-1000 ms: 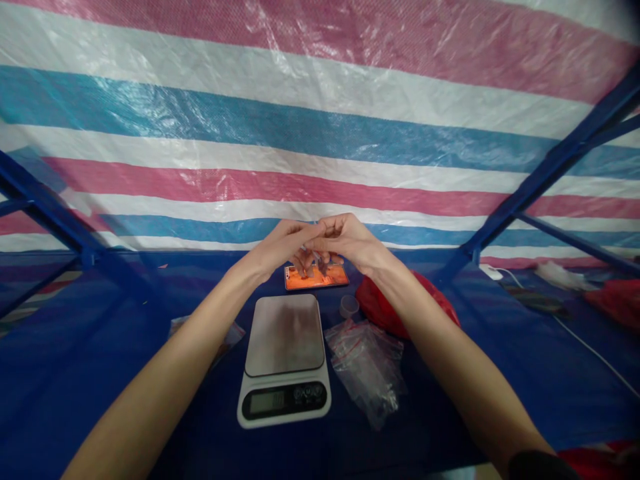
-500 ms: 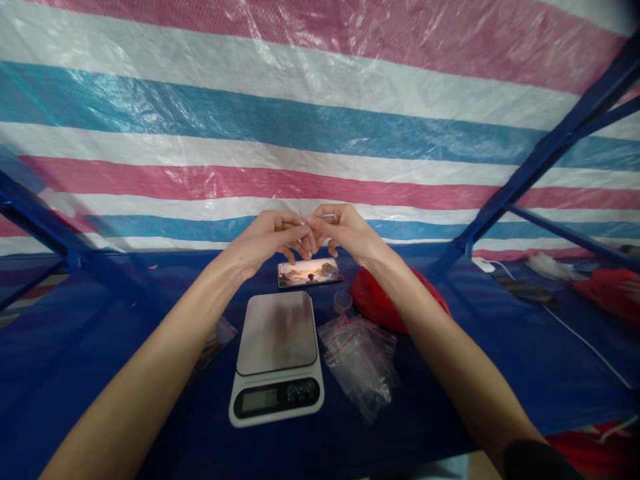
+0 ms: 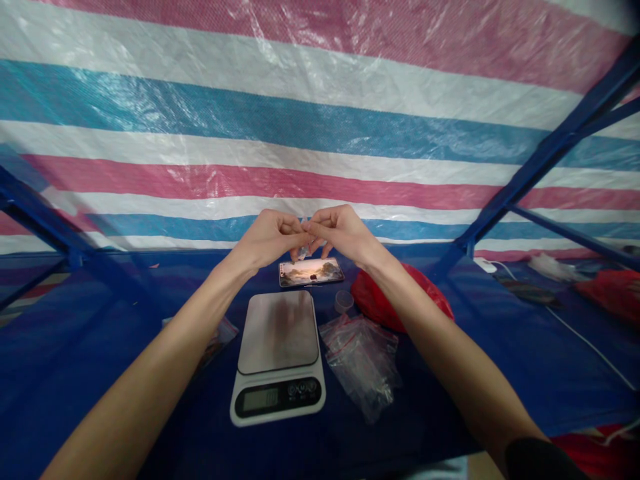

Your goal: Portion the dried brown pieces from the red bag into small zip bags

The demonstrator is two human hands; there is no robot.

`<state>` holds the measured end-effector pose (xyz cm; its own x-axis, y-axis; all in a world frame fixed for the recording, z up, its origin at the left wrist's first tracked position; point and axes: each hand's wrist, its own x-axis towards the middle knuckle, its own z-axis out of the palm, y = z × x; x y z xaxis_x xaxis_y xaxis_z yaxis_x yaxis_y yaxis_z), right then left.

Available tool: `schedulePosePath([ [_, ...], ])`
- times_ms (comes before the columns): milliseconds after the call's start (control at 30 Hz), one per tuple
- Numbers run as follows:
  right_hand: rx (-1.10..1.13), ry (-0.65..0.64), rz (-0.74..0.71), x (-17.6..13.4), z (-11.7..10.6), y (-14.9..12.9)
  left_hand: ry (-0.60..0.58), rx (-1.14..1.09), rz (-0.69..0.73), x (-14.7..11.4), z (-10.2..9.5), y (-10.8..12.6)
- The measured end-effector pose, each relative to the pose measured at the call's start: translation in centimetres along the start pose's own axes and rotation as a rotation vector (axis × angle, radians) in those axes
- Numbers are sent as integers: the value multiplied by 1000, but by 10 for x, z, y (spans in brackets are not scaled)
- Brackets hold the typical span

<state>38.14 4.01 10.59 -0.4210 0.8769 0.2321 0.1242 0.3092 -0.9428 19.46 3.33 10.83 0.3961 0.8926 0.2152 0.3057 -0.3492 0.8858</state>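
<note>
My left hand (image 3: 275,237) and my right hand (image 3: 343,233) meet above the phone, both closed, with thumbs and fingertips pinched together. Between them is a small clear zip bag (image 3: 303,251), mostly hidden by the fingers; I cannot make out its contents. Just below the fingertips lies the phone (image 3: 313,273), its screen lit with a landscape picture. Nearer to me stands a digital scale (image 3: 280,333) with a steel plate. Right of it is a pile of clear zip bags (image 3: 363,367), with a small clear cup (image 3: 343,301) above them.
A red plastic bag (image 3: 400,300) lies partly under my right forearm. Another bag (image 3: 225,333) shows beside my left forearm. Blue frame bars (image 3: 530,167) stand on both sides, and a striped sheet (image 3: 300,120) hangs behind. A white cable (image 3: 590,347) runs along the right.
My fingertips have come closer together around the small bag, and less of it shows. The picture on the phone screen has shifted slightly. The scale and pile of bags stay put.
</note>
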Motion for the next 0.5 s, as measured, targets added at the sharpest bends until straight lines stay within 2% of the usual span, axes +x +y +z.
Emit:
schedulePosePath([
  [167, 83, -15, 17, -1, 0, -1, 17, -22, 8, -1, -6, 3],
  [367, 39, 25, 17, 2, 6, 3, -18, 74, 84, 1, -6, -5],
  [500, 65, 5, 17, 5, 6, 8, -1, 92, 75, 3, -7, -8],
])
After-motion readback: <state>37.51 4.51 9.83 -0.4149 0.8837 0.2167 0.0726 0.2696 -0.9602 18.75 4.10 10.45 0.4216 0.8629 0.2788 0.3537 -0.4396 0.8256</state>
